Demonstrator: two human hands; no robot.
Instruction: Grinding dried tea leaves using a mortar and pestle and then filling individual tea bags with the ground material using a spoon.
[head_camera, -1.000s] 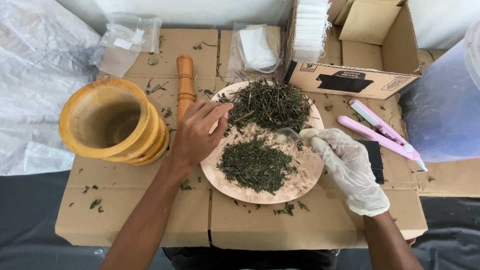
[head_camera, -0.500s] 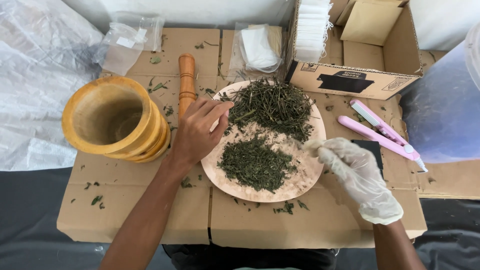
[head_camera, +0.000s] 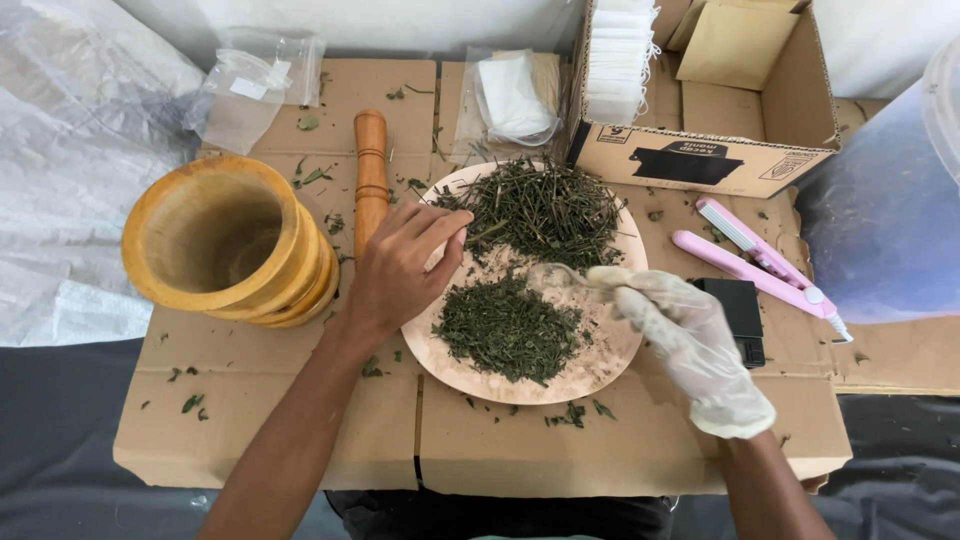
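A round pale plate (head_camera: 606, 366) lies on flattened cardboard. It carries a pile of dry green stems (head_camera: 540, 208) at the back and a pile of crushed green leaves (head_camera: 506, 326) at the front. My bare left hand (head_camera: 398, 268) rests on the plate's left rim, fingers spread and their tips touching the plate beside the stems. My right hand (head_camera: 684, 334), in a thin white glove, hovers over the plate's right side. It pinches what looks like a small spoon (head_camera: 558, 274), whose tip is between the two piles.
A wooden mortar (head_camera: 222, 240) and pestle (head_camera: 370, 172) sit left of the plate. Behind are plastic bags (head_camera: 252, 84) and a cardboard box (head_camera: 700, 150) holding white sachets (head_camera: 620, 52). A pink clamp-like tool (head_camera: 760, 258), a small black device (head_camera: 740, 308) and a bluish container (head_camera: 880, 230) are on the right.
My right hand drew back toward the plate's right rim, then came left again, bringing the spoon tip between the piles. My left hand has stayed on the rim.
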